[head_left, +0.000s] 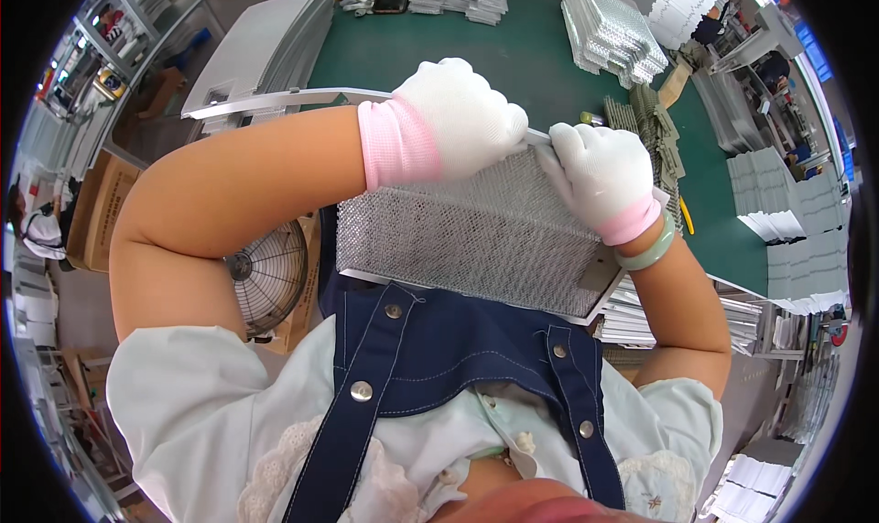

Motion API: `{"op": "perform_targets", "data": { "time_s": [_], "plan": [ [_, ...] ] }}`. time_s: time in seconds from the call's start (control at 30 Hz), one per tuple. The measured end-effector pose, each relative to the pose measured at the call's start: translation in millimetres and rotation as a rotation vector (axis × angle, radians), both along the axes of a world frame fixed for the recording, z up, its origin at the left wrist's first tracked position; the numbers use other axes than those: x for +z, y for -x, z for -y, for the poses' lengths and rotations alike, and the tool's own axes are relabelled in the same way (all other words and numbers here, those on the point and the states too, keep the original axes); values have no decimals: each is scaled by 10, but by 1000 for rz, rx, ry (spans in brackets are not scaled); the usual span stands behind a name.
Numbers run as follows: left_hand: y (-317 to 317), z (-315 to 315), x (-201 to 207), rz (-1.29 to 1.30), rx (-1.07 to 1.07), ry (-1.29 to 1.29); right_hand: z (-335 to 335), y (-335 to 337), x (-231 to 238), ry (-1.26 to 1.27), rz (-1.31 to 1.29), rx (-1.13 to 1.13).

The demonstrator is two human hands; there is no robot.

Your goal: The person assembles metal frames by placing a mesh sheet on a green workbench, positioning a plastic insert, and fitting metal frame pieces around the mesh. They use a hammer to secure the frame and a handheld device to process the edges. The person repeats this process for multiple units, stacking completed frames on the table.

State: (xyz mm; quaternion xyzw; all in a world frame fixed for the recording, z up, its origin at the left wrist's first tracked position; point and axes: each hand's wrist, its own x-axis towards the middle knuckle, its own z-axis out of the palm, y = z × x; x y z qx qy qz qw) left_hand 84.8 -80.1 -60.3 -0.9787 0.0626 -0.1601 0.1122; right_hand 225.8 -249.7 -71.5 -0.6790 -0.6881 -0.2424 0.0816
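Observation:
A silver metal mesh filter panel (439, 248) lies tilted in front of my apron, with thin metal edging along its near and right sides. My left hand (458, 120), in a white knit glove with a pink cuff, is closed around a thin metal frame strip (284, 99) at the panel's far edge. The strip's free end sticks out far to the left. Close beside it, my right hand (600, 175), gloved alike, pinches the strip near the panel's far right corner, its thumb over the mesh. The fingers partly hide where strip and mesh meet.
Flat metal sheets (261, 47) are stacked at the left of the green table (412, 56). Mesh sheets (609, 28) are piled at the far right, near grey-green strips (655, 129) and a yellow-handled tool (687, 216). A fan (265, 276) stands below my left arm.

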Motion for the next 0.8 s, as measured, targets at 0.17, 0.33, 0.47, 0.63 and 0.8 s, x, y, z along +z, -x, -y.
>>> {"op": "perform_targets", "data": {
  "time_s": [0.17,0.33,0.47,0.63,0.8],
  "plan": [
    [10,-73,79,-251,8,264,-79,7,-11,65,-477,45],
    [120,-351,345,-616,58,600,-115,78,20,62,-443,55],
    [301,-495,234,-516,111,447,-86,41,-69,112,-374,-27],
    [350,-477,111,-360,49,400,-216,96,-68,9,-266,34],
    [285,-446,133,-342,28,416,-325,208,-94,12,-243,26]
  ]
}}
